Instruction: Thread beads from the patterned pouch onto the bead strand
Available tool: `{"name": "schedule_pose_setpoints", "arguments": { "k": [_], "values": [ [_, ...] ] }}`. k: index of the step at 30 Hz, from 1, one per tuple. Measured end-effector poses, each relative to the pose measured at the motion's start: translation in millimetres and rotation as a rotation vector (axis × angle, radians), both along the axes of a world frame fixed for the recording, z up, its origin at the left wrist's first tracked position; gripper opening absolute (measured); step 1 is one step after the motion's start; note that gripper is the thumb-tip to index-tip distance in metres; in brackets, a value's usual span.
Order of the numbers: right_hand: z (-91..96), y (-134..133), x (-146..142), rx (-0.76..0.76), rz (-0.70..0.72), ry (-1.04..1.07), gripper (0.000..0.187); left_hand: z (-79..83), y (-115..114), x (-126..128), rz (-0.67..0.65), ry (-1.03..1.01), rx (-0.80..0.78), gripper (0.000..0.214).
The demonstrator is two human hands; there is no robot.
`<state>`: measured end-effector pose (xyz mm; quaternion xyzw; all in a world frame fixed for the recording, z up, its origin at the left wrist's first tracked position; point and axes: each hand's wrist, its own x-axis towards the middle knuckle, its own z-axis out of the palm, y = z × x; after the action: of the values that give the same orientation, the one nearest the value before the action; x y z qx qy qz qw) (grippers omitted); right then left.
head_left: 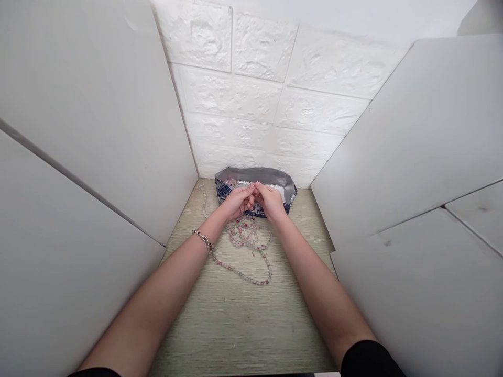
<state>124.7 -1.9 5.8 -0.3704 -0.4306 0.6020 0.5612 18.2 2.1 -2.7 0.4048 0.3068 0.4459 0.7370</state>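
My left hand and my right hand meet fingertip to fingertip in front of an open blue patterned pouch with a silver lining. Both hands have their fingers pinched together, and what they pinch is too small to make out. Under the hands lies a tangle of pale and pink bead strings on the table. One long bead strand runs toward me. My left wrist wears a silver chain bracelet.
The pale wood-grain table is narrow, boxed in by grey panels on the left and right. A white textured brick wall closes the back. Another bead strand lies by the left panel.
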Motion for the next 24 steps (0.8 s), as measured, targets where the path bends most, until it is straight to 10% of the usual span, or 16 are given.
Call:
{"name": "schedule_pose_setpoints", "arguments": {
  "k": [9,24],
  "values": [
    [23.8,-3.7,12.9,0.462,-0.291,-0.684,0.019,3.8,-1.0,-5.9,-0.068,-0.064,-0.068,0.019],
    [130.8,-59.1,46.2,0.922,-0.820,-0.890,0.031,3.5,-3.3,-10.8,-0.155,-0.060,-0.053,0.016]
  ]
}}
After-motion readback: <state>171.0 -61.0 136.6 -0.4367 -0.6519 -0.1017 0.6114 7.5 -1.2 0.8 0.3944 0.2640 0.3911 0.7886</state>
